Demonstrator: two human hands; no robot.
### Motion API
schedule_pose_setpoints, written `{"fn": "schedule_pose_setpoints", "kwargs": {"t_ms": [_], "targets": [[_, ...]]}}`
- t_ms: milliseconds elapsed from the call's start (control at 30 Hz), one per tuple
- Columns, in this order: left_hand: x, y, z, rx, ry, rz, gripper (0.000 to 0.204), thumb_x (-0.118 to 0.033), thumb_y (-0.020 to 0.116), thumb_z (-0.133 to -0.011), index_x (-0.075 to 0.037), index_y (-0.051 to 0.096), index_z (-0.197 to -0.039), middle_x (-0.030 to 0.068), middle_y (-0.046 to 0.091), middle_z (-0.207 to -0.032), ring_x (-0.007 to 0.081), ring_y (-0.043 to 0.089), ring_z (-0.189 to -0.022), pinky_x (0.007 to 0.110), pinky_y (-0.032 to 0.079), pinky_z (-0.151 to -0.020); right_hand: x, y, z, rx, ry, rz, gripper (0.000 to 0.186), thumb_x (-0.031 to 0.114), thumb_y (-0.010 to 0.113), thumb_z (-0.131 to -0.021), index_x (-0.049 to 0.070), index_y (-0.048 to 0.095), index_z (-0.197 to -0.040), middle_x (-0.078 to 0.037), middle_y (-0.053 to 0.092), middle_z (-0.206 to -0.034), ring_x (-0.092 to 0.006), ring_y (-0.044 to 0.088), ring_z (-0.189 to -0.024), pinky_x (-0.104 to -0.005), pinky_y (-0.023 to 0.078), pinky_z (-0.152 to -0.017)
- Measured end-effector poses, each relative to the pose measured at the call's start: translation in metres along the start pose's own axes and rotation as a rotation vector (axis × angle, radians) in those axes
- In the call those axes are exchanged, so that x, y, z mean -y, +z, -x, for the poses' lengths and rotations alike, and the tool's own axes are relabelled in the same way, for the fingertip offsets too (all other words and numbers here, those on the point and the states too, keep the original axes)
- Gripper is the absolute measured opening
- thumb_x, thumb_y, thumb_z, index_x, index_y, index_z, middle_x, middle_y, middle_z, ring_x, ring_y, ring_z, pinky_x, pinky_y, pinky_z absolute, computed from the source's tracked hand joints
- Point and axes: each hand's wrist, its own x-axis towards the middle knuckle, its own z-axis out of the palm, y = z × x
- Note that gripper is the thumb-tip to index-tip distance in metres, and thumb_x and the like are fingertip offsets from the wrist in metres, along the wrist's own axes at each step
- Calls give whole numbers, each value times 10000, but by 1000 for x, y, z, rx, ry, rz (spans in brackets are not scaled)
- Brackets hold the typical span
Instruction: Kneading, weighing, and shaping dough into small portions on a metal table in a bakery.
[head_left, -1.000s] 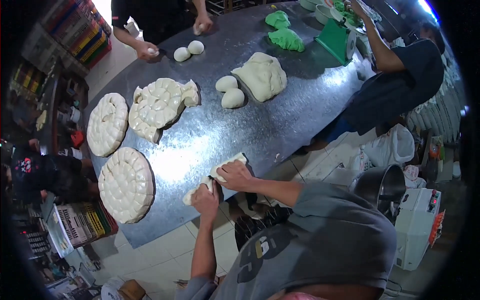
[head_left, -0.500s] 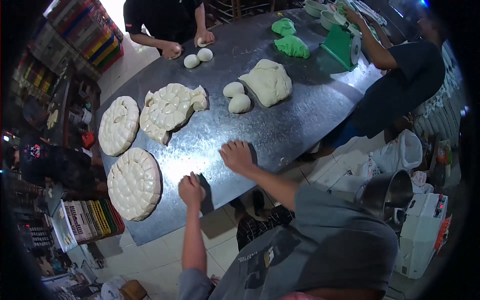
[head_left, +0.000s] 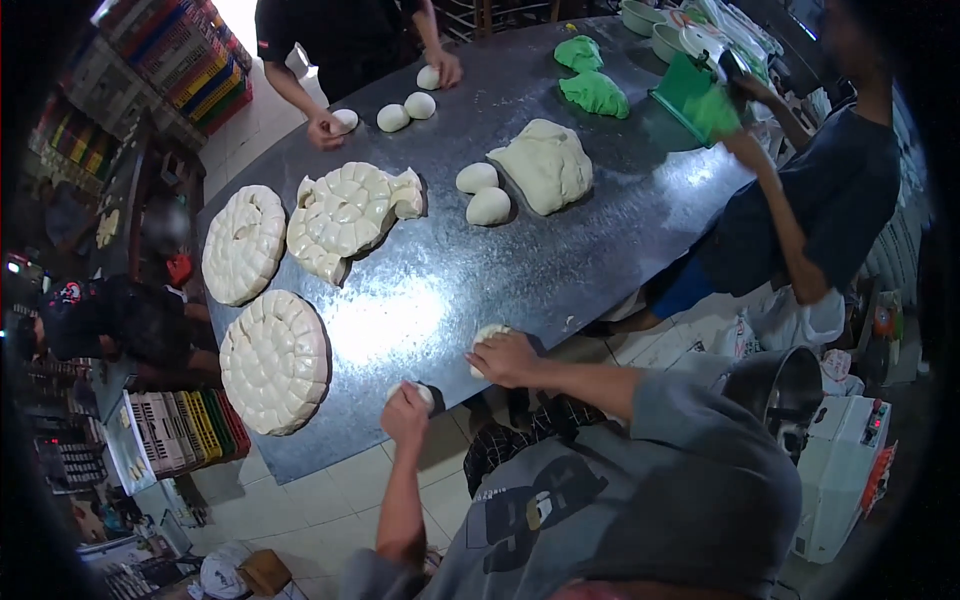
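At the near edge of the metal table, my left hand (head_left: 404, 414) curls around a small dough ball (head_left: 426, 396), which shows past the fingers. Farther right, my right hand (head_left: 508, 360) is cupped over another dough ball (head_left: 490, 332) pressed to the tabletop. Beyond them two smooth dough balls (head_left: 488, 206) touch each other, close to a large slab of dough (head_left: 548, 168). On the left lie two round dough discs scored into segments, the nearer disc (head_left: 274, 362) and the farther disc (head_left: 243, 245). Beside them is a torn, partly used disc (head_left: 345, 215).
Across the metal table (head_left: 420, 265), a person's hands (head_left: 326, 130) work dough balls (head_left: 393, 118). At right another person handles something green by a green scale (head_left: 685, 98). Green lumps (head_left: 594, 94) lie at the far side. A metal mixer bowl (head_left: 780, 395) stands at my right.
Both my hands have drawn back toward the near edge, and dough now shows under each. The person opposite has spread their hands apart. The person at right has moved a green thing off the scale.
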Motion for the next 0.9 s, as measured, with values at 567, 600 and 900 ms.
{"fn": "schedule_pose_setpoints", "kwargs": {"t_ms": [567,600,900], "targets": [[-9,-17,-27,-85,256,201,310,-342,641,-879,-38,676,-833,156,667,-752,347,645,-701,429,501,-647,2,-16,-47,-405,-14,109,265,323,527,-932,98,654,-990,-123,667,-946,-301,629,-891,-447,477,-740],[-9,-12,-19,-150,457,44,347,-336,681,-839,-33,665,-1008,171,673,-966,359,647,-858,432,505,-761,0,-9,-43,-365,-20,48,250,310,560,-917,101,663,-1010,-118,649,-1009,-289,606,-961,-445,454,-811],[18,50,-153,-500,381,-143,230,-267,672,-788,-56,655,-878,111,641,-839,313,607,-778,444,480,-667,-29,35,-142,-838,-210,144,268,386,654,-775,145,734,-861,-63,651,-942,-253,573,-976,-430,413,-866]]}}
